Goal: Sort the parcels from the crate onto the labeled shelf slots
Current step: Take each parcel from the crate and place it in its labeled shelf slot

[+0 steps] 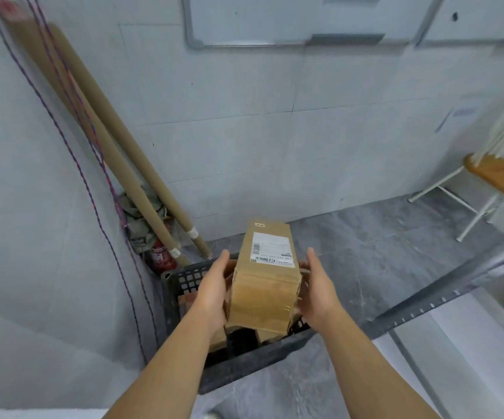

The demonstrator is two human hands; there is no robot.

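Note:
A brown cardboard parcel (pixel 264 291) with a white shipping label (pixel 272 247) on its top is lifted above a black plastic crate (pixel 184 279) on the floor. My left hand (pixel 214 288) grips its left side and my right hand (pixel 317 288) grips its right side, thumbs up along the edges and fingers wrapped lower around the box. More brown parcels (pixel 217 340) lie in the crate beneath it, mostly hidden by the held one.
A grey metal shelf rail (pixel 444 294) runs diagonally at the right. Two long cardboard tubes (pixel 117 152) lean in the left corner over a red fire extinguisher (pixel 161 255). A wooden stool (pixel 495 176) with white legs stands at the far right.

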